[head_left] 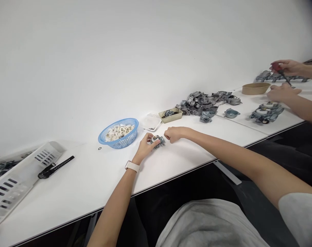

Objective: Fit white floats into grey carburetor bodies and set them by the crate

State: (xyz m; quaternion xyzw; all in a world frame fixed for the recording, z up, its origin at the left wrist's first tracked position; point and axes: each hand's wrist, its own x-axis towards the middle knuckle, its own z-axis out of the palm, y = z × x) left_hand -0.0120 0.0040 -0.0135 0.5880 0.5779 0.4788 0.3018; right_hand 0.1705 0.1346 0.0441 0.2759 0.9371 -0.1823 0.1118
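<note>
My left hand [145, 146] is wrapped round a small grey metal carburetor body [160, 144] on the white table, its thumb across the top. A white plastic float [154, 139] shows on the upper side of that body, partly covered by my fingers. Just to the right, my right hand [174, 134] is closed with its fingertips pinched, close to the body's right end. Whatever it may hold is hidden. A shallow white tray [151, 122] and a cream tray with small dark parts [170, 117] lie right behind my hands.
A blue basket [118, 133] full of white floats stands left, with a black O-ring [99, 148] beside it. Further left are a black watch [55, 167] and a white crate [19, 178]. Grey castings [199, 103] are heaped behind right. A co-worker's hands [284, 92] hold a red-handled screwdriver [276, 67].
</note>
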